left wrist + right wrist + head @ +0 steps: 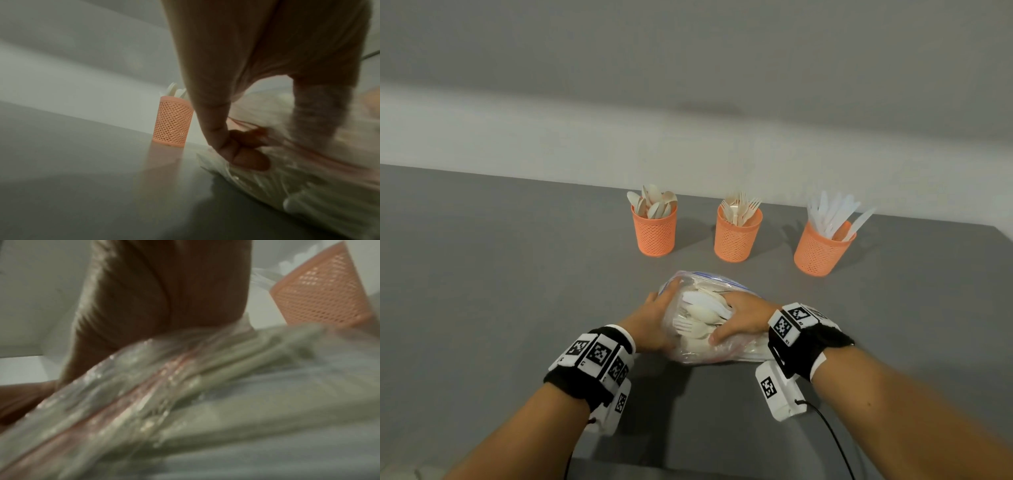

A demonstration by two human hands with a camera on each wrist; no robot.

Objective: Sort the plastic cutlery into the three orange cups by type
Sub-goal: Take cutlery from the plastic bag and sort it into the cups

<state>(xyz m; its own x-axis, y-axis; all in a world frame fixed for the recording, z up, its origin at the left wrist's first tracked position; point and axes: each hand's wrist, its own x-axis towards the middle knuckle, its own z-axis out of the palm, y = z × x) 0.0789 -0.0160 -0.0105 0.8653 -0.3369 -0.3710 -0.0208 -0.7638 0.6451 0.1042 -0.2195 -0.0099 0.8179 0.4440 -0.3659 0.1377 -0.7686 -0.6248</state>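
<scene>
Grey matte tabletop runs back to a pale wall with a lighter band along its base; nothing else in the room shows. Left to right on the table: spoon cup with rounded bowls sticking up, fork cup with tines up, knife cup leaning slightly in this wide view, blades fanned out. Handles down, heads up in all three, probably so type reads at a glance. Cups stand well apart in a row at the far side, which leaves working room in front. Clear zip bag lies just in front of the row, still bulging with mixed white cutlery, so by my read sorting is not finished. Left hand grips the bag's left side; left wrist view shows fingers curled and pinching the plastic, likely to brace it and hold the mouth. Right hand sits on top of the bag on the right, fingers bent over the pile with thumb low on the near side; cannot tell whether it holds one piece or only presses through the film. Right wrist view is too blurred to settle that. Wrist bands with printed markers and camera boxes on both arms; a black cable trails off the right one.
</scene>
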